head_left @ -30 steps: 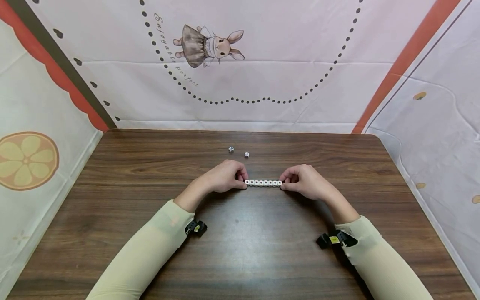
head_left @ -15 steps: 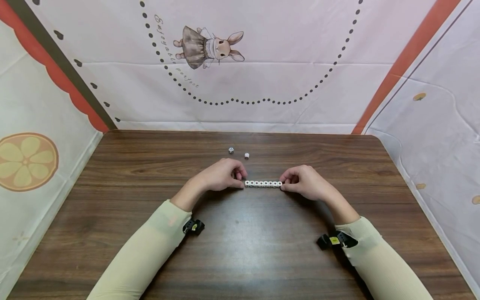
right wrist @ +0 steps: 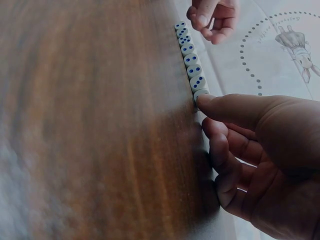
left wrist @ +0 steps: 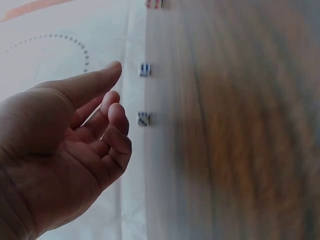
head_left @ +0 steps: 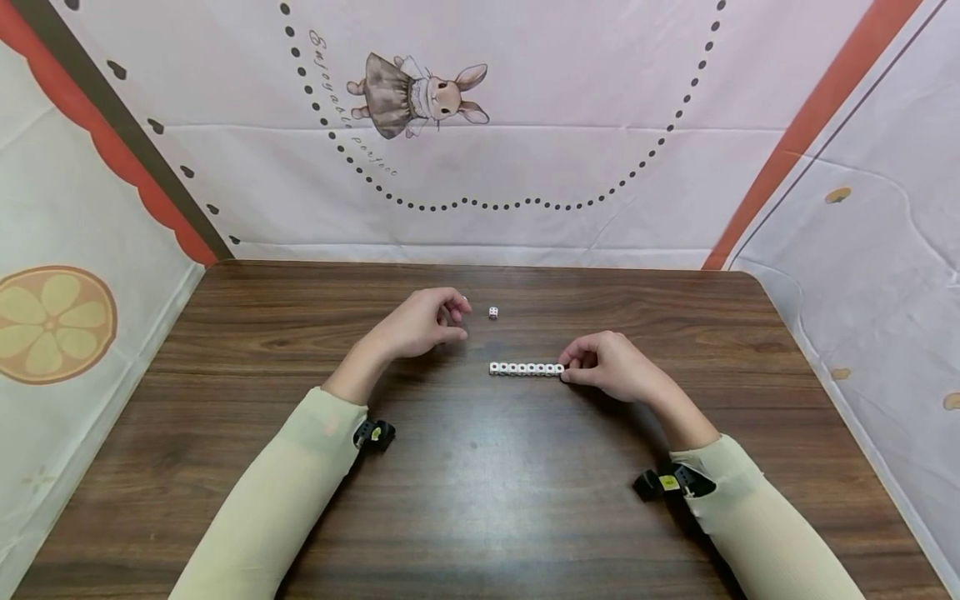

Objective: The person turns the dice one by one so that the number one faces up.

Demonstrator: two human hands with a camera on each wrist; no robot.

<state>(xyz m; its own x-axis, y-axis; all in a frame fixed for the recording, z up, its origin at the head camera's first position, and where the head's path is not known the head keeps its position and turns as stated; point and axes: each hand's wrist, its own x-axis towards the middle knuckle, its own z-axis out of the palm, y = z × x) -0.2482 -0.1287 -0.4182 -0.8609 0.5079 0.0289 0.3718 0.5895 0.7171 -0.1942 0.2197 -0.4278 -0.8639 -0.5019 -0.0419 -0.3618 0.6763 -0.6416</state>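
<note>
A straight row of several white dice (head_left: pixel 527 369) lies mid-table, large single dots facing up and blue dots on the near side in the right wrist view. My right hand (head_left: pixel 617 367) pinches the die (right wrist: pixel 200 95) at the row's right end, thumb on its near side. Beyond the row's left end, my left hand (head_left: pixel 423 323) hovers with thumb and fingers apart, holding nothing. One loose die (head_left: pixel 492 313) sits just right of its fingertips. A second loose die (left wrist: pixel 143 119) shows in the left wrist view; in the head view the left fingers nearly cover it.
The brown wood-grain table (head_left: pixel 480 500) ends at a white cloth backdrop (head_left: pixel 570 167) with a printed rabbit. Printed side cloths stand left and right. Black wrist cameras are strapped over both pale sleeves (head_left: pixel 262 492).
My left hand has let go of the row's left end and moved away and leftward to the loose dice. The right hand and the row have stayed in place.
</note>
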